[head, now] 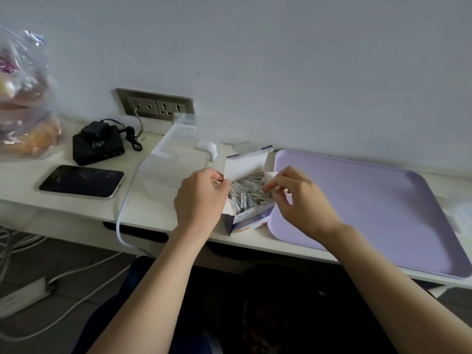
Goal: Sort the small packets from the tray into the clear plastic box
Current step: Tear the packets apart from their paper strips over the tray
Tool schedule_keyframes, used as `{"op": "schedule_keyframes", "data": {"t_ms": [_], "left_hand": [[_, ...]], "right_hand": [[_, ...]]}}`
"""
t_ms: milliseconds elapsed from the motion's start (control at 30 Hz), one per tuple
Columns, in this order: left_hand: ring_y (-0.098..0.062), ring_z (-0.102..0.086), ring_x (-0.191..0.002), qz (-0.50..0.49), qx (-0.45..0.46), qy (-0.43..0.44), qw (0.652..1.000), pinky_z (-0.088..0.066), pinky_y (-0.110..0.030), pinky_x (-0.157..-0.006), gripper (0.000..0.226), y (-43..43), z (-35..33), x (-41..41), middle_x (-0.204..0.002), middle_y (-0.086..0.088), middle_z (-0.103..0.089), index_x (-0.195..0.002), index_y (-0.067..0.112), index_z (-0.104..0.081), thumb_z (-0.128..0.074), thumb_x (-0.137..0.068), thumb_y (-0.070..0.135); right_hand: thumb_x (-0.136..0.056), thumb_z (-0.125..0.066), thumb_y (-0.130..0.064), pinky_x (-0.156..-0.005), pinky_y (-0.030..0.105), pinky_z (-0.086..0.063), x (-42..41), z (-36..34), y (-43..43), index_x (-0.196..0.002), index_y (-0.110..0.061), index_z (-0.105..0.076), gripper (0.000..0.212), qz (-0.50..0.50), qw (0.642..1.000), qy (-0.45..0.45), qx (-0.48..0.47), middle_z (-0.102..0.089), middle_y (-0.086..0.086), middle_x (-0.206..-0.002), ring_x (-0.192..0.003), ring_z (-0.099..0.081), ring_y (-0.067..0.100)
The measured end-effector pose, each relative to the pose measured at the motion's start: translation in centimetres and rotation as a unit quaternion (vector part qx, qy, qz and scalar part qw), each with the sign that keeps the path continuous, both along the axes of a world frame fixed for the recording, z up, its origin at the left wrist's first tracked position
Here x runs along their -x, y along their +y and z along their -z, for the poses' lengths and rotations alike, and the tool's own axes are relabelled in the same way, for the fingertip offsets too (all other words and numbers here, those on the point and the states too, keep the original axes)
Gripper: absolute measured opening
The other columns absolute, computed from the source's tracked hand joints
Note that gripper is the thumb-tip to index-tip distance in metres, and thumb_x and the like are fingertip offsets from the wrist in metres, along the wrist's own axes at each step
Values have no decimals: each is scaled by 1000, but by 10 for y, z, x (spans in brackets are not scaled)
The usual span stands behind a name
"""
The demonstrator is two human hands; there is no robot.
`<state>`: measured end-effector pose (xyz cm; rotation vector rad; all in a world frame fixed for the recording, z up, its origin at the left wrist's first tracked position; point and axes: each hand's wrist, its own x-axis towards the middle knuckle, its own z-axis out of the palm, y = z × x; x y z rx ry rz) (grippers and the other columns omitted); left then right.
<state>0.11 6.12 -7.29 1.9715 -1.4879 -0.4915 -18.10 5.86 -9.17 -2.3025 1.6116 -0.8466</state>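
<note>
Left hand (201, 198) pinched on cardboard box (251, 221) flap; right hand (301, 200) pinched on small packets (246, 194) inside. Clear plastic box (173, 154) just behind, lavender tray (383, 208) beside. Flap best held back, few packets lifted together

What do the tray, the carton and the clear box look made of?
Tray: probably plastic, smooth matte lilac, going by its moulded rounded rim. Carton: thin printed cardboard; its flaps fold and show white inside. Clear box: rigid transparent plastic, the desk visible through it. Packets in the carton: paper or foil, too small to tell.
</note>
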Motion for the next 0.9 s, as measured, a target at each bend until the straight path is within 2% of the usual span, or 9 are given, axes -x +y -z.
{"op": "schedule_keyframes", "data": {"t_ms": [100, 167, 333, 500, 633, 733, 800, 900], "left_hand": [[-18, -61, -96, -3, 18, 25, 1000, -40, -24, -69, 14, 2, -2, 6, -98, 7, -70, -93, 21, -70, -61, -86, 29], [-17, -62, -91, 0, 34, 38, 999, -42, -24, -68, 12, 2, -3, 10, -93, 8, -70, -89, 22, -70, -62, -85, 29], [-15, -62, -82, 2, 49, 63, 997, -40, -23, -65, 8, 0, -1, 15, -81, 9, -68, -82, 22, -69, -63, -84, 27], [-13, -62, -73, 33, 61, 97, 993, -41, -21, -60, 8, -1, -2, 20, -66, 14, -61, -74, 24, -66, -64, -82, 24], [-12, -62, -69, 52, 77, 108, 990, -43, -21, -60, 11, 0, -4, 27, -63, 16, -60, -71, 25, -64, -66, -82, 23], [-12, -62, -69, 52, 92, 102, 989, -44, -23, -61, 12, -2, -4, 31, -61, 17, -58, -71, 25, -63, -66, -82, 22], [-13, -62, -69, 48, 107, 94, 989, -45, -24, -62, 10, -3, -5, 33, -60, 19, -56, -72, 23, -65, -67, -82, 22], [-15, -60, -69, 36, 126, 96, 987, -41, -23, -61, 8, -6, -5, 34, -59, 20, -54, -74, 21, -66, -67, -82, 21]], "right_hand": [[-88, -60, -23, -66, 25, -45, 0, -5, 5, -88, -20, -71, 11, -3, 999, 41, 14, -54, -8, -84, -85, -47, 12], [-88, -62, -28, -66, 24, -43, 0, -9, 5, -88, -19, -70, 12, 5, 999, 45, -6, -53, -8, -84, -86, -47, 12], [-85, -64, -34, -70, 29, -45, 0, -13, 0, -91, -24, -71, 13, 14, 997, 22, -75, -54, -11, -81, -84, -47, 10], [-89, -58, -35, -72, 31, -46, 8, -18, -4, -99, -29, -70, 17, 27, 992, 54, -114, -60, -7, -90, -85, -53, 13], [-91, -56, -27, -67, 28, -43, 12, -17, -4, -99, -24, -69, 16, 40, 990, 75, -113, -57, -8, -93, -84, -56, 15], [-94, -49, -27, -64, 30, -42, 11, -12, -4, -99, -18, -63, 17, 38, 992, 89, -82, -52, -6, -97, -80, -49, 13], [-96, -45, -23, -62, 31, -41, 13, -10, -4, -100, -16, -57, 14, 49, 995, 70, -43, -52, -6, -101, -81, -42, 9], [-97, -43, -22, -65, 32, -39, 18, -11, -6, -100, -17, -51, 10, 86, 996, -1, -6, -56, -6, -96, -84, -49, 15]]}}
